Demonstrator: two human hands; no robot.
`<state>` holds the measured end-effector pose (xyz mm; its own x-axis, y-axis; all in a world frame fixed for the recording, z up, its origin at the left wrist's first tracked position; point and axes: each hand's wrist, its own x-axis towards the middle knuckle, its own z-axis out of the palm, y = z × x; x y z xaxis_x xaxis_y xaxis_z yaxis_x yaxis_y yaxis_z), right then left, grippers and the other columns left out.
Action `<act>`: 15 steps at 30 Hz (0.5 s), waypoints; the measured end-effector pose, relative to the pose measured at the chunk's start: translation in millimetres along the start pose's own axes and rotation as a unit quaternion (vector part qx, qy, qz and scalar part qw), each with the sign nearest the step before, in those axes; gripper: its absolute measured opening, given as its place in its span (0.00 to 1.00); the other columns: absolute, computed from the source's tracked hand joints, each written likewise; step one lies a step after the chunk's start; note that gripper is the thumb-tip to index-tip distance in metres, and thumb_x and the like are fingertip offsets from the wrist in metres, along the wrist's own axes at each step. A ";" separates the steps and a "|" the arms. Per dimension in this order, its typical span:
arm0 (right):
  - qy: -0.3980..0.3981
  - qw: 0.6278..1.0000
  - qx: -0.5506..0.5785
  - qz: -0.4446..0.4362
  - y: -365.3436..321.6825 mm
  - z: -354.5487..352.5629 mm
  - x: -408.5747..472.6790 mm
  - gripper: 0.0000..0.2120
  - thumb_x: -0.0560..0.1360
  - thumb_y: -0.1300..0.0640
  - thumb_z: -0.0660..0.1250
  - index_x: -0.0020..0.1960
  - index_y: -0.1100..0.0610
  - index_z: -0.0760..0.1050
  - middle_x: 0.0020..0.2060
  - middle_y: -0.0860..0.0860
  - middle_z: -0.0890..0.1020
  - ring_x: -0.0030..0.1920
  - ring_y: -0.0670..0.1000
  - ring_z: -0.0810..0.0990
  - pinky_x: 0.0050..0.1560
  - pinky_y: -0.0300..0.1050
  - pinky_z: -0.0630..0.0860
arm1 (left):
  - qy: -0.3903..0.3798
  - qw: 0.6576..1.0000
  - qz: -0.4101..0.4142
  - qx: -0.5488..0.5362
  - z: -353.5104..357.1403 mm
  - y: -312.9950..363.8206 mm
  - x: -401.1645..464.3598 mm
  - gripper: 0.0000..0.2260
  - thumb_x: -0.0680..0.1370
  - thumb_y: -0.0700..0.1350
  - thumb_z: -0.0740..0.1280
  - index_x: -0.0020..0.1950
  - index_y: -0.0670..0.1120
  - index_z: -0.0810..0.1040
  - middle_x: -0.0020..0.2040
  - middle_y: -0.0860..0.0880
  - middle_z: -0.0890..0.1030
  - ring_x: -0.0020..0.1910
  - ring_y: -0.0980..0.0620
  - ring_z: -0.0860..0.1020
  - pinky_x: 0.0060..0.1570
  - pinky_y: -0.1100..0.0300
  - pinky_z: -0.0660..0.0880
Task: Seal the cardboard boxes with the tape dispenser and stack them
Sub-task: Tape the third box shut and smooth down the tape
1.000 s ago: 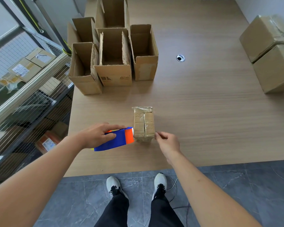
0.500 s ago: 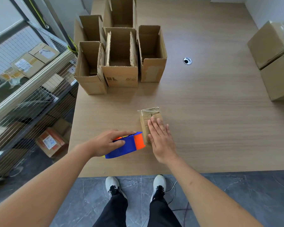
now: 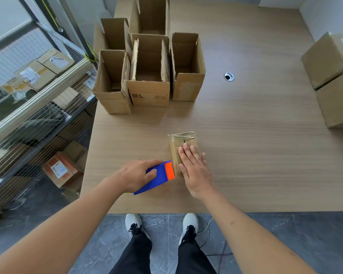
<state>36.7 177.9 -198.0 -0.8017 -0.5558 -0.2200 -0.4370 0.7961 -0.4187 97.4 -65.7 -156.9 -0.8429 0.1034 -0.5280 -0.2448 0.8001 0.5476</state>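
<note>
A small cardboard box with clear tape over its top flaps stands near the front edge of the wooden table. My right hand lies flat on the box top, fingers straight. My left hand grips a blue and orange tape dispenser, its orange end close against the box's left side. Several open, empty cardboard boxes stand clustered at the table's back left.
Two sealed boxes are stacked at the table's right edge. A round cable hole is set in the tabletop. A wire rack with parcels stands left of the table. My feet are at the table's front edge.
My right hand went from pinching at the box's front right corner to lying flat on its top. The left hand still holds the dispenser beside the box.
</note>
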 end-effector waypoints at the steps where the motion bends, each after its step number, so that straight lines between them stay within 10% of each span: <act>1: -0.003 1.000 0.003 0.001 -0.2 -0.5 0.1 0.30 0.82 0.41 0.36 0.82 0.45 0.44 0.81 0.39 0.42 0.80 0.41 0.35 0.78 0.48 0.32 | 0.007 1.000 -0.018 0.006 -2.4 -4.3 1.8 0.21 0.84 0.49 0.58 0.77 0.63 0.67 0.54 0.53 0.80 0.48 0.51 0.77 0.45 0.58 0.68; 8: -0.005 0.999 0.028 0.014 -3.9 -1.7 1.2 0.29 0.83 0.41 0.39 0.83 0.45 0.46 0.81 0.38 0.43 0.79 0.40 0.35 0.80 0.52 0.35 | 0.087 0.995 -0.057 -0.009 -13.4 -31.6 -3.0 0.22 0.83 0.56 0.57 0.75 0.74 0.59 0.48 0.49 0.72 0.42 0.48 0.76 0.43 0.55 0.72; 15: -0.009 1.000 0.021 0.013 -8.0 -8.2 -0.6 0.36 0.78 0.34 0.42 0.83 0.46 0.47 0.81 0.39 0.44 0.80 0.41 0.36 0.79 0.49 0.32 | 0.173 0.981 -0.019 0.079 14.0 -32.9 -3.9 0.29 0.78 0.55 0.71 0.78 0.63 0.65 0.50 0.46 0.69 0.48 0.45 0.72 0.50 0.53 0.73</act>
<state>37.4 173.9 -187.3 -0.8057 -0.5386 -0.2466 -0.3972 0.8000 -0.4497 115.5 -84.1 -182.0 -0.9535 -0.1145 -0.2787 -0.2259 0.8838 0.4098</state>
